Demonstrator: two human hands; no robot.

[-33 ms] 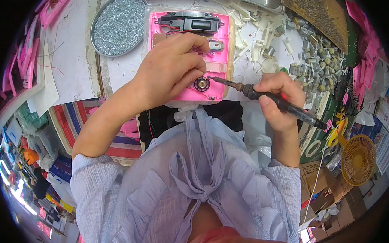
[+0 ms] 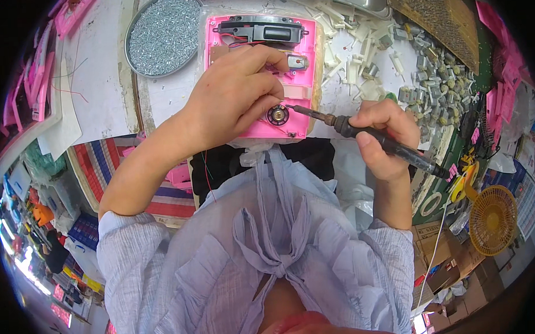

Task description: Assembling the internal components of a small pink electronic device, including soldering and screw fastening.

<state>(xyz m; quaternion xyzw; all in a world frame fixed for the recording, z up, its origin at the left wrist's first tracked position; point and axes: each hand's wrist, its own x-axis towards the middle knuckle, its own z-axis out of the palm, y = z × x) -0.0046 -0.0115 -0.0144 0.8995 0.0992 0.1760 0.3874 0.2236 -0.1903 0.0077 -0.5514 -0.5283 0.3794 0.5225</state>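
A pink plastic housing (image 2: 304, 115) lies on the bench in front of me. It holds a black plastic unit (image 2: 257, 32) with red wires, a small silver motor (image 2: 297, 62) and a round black speaker (image 2: 277, 115). In my right hand (image 2: 387, 136) is a soldering iron (image 2: 390, 144), its tip at the speaker's upper edge. My left hand (image 2: 238, 91) reaches over the housing with bent, pinched fingers beside the speaker. What those fingertips hold is too small or hidden to make out. Thin red and green wires (image 2: 205, 163) hang below the left wrist.
A round metal tray (image 2: 164, 36) full of small screws stands at the back left. Loose white plastic parts (image 2: 358, 58) and many small motors (image 2: 429, 85) lie to the right. A yellow fan (image 2: 492, 220) is at far right. Pink housings (image 2: 38, 86) are stacked at far left.
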